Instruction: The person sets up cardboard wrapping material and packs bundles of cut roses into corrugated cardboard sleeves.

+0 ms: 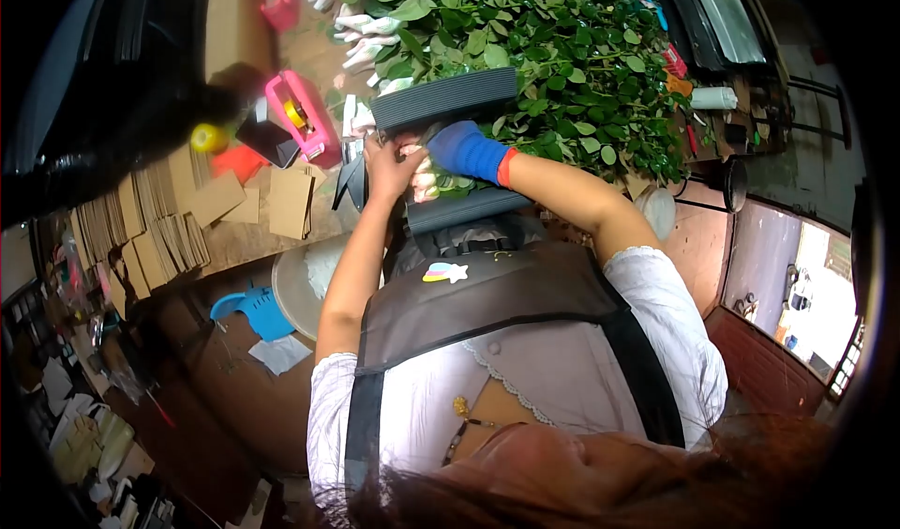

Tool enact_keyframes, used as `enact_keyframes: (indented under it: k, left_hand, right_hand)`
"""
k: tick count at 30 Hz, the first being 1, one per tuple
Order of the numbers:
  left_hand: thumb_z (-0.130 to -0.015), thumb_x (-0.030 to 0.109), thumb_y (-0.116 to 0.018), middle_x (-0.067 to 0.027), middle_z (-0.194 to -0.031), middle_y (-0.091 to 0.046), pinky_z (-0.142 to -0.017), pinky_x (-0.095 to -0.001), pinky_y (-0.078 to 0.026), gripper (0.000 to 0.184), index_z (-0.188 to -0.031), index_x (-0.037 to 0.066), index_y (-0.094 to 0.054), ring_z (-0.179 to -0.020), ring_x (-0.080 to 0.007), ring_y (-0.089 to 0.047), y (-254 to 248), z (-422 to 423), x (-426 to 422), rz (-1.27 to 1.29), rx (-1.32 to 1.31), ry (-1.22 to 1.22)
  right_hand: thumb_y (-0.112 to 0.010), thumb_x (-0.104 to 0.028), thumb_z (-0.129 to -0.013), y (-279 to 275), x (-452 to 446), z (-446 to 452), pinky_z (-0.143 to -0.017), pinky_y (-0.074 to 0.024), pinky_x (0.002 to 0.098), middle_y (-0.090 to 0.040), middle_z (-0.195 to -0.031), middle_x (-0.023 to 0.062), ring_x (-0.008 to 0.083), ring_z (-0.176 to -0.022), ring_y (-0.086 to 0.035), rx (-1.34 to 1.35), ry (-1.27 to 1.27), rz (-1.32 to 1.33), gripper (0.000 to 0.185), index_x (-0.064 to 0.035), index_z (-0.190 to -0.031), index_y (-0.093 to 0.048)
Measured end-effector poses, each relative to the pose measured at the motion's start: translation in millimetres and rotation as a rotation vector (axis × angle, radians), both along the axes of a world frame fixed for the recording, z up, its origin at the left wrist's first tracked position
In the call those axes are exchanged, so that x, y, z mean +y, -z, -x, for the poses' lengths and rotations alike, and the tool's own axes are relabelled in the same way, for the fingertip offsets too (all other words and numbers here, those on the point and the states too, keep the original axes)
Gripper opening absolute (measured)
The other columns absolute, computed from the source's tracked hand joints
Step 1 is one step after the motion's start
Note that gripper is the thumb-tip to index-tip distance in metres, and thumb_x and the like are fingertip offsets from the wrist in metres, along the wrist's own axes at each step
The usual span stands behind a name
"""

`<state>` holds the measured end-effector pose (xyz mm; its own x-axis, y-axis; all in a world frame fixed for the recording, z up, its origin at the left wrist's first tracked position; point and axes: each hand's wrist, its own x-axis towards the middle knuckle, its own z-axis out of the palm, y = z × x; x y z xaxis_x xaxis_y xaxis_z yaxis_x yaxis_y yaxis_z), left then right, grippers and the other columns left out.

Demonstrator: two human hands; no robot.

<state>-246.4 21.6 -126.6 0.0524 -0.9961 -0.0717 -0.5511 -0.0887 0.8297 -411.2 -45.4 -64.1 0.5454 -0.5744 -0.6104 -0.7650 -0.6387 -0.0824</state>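
Note:
Several pale pink roses (pixel 424 182) lie in a bunch between two dark ribbed sides of a holder, the far side (pixel 445 98) and the near side (pixel 459 209). My left hand (pixel 386 168), bare, is at the flower-head end, its fingers bent and closed on a rose. On the bunch, just right of the heads, rests my right hand (pixel 459 149) in a blue glove with an orange-red cuff; its fingertips are hidden. A large pile of green leafy stems (pixel 562 69) spreads beyond both hands, with white-wrapped flower heads (pixel 370 37) along its left side.
Left on the table are a pink tape dispenser (pixel 305 126), a dark phone (pixel 265 135), a yellow roll (pixel 208 138) and cardboard pieces (pixel 292 203). Stacked cardboard (pixel 155 224) lies farther left. Below the table edge stand a round whitish bucket (pixel 292 285) and a blue plastic seat (pixel 251 311).

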Motion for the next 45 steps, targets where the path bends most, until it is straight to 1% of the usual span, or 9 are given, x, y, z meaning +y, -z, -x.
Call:
enact_keyframes:
  k: [5,9,18,23,31,36,38,42,45]
  left_hand:
    - [-0.073,0.035,-0.082,-0.0219,-0.134,-0.046,-0.106,-0.0426,-0.039,0.046,-0.111,0.011,-0.073,-0.123,-0.0401,-0.045,7,1,2,0.050,-0.055,-0.015]
    - [-0.072,0.030,-0.079,-0.0201,-0.132,-0.049,-0.106,-0.0414,-0.040,0.043,-0.113,0.016,-0.074,-0.122,-0.0387,-0.047,7,0,5,0.062,-0.054,-0.013]
    - [-0.071,0.035,-0.087,-0.0175,-0.124,-0.052,-0.102,-0.0417,-0.042,0.042,-0.107,0.017,-0.077,-0.117,-0.0370,-0.049,4,2,6,0.057,-0.033,-0.031]
    - [-0.069,0.038,-0.087,-0.0190,-0.128,-0.052,-0.102,-0.0417,-0.041,0.049,-0.107,0.008,-0.074,-0.118,-0.0376,-0.048,4,4,6,0.026,-0.064,-0.075]
    - [-0.068,0.037,-0.088,-0.0188,-0.098,-0.058,-0.086,-0.0458,-0.046,0.054,-0.096,0.001,-0.060,-0.100,-0.0385,-0.055,19,1,1,0.102,-0.063,-0.092]
    - [-0.075,0.037,-0.083,-0.0211,-0.099,-0.064,-0.084,-0.0443,-0.049,0.053,-0.104,0.001,-0.058,-0.095,-0.0392,-0.062,-48,-26,5,0.010,-0.038,-0.115]
    - [-0.085,0.022,-0.073,-0.0174,-0.098,-0.064,-0.083,-0.0435,-0.049,0.029,-0.102,0.003,-0.059,-0.096,-0.0370,-0.061,-72,-68,-9,0.197,0.004,-0.225]
    - [-0.086,0.008,-0.069,-0.0085,-0.092,-0.060,-0.088,-0.0429,-0.040,0.017,-0.099,0.005,-0.059,-0.091,-0.0295,-0.057,-235,-181,-89,1.296,-0.523,-0.410]
    - [-0.081,0.050,-0.078,-0.0091,-0.122,-0.053,-0.102,-0.0476,-0.036,0.062,-0.122,0.009,-0.056,-0.120,-0.0321,-0.047,-329,-260,-135,1.271,-1.166,-0.679]
  right_hand:
    - [-0.061,-0.046,-0.086,-37,8,21,-0.083,-0.0525,0.0487,-0.071,-0.098,0.0181,0.0391,-0.092,-0.067,-0.593,0.523,-0.115,0.041,-0.0111,-0.105,-0.071]
    - [-0.062,-0.048,-0.086,-1,12,24,-0.082,-0.0527,0.0489,-0.071,-0.100,0.0186,0.0383,-0.094,-0.066,-0.570,0.467,0.016,0.043,-0.0113,-0.107,-0.069]
    - [-0.058,-0.038,-0.089,16,6,10,-0.070,-0.0535,0.0507,-0.071,-0.083,0.0146,0.0381,-0.079,-0.068,-0.440,0.241,0.200,0.027,-0.0132,-0.094,-0.069]
    - [-0.058,-0.029,-0.088,-2,6,24,-0.071,-0.0527,0.0527,-0.070,-0.085,0.0174,0.0397,-0.079,-0.067,-0.558,0.198,0.119,0.023,-0.0122,-0.103,-0.066]
    - [-0.057,-0.014,-0.086,5,4,37,-0.080,-0.0529,0.0501,-0.068,-0.104,0.0217,0.0417,-0.092,-0.066,-0.679,0.121,0.011,0.038,-0.0139,-0.123,-0.062]
    - [-0.060,-0.014,-0.093,-76,34,36,-0.098,-0.0495,0.0398,-0.064,-0.126,0.0185,0.0346,-0.115,-0.062,-1.045,0.193,-0.064,0.040,-0.0044,-0.132,-0.059]
    - [-0.061,-0.016,-0.094,-95,50,45,-0.099,-0.0490,0.0377,-0.063,-0.129,0.0179,0.0328,-0.117,-0.062,-1.026,0.278,0.003,0.040,-0.0047,-0.132,-0.060]
    - [-0.062,-0.017,-0.094,-99,68,60,-0.098,-0.0493,0.0382,-0.064,-0.128,0.0174,0.0329,-0.116,-0.062,-1.011,0.315,0.070,0.040,-0.0062,-0.133,-0.060]
    - [-0.066,-0.017,-0.091,-98,72,58,-0.093,-0.0520,0.0408,-0.066,-0.120,0.0182,0.0358,-0.108,-0.064,-1.041,0.212,0.193,0.036,-0.0062,-0.126,-0.064]
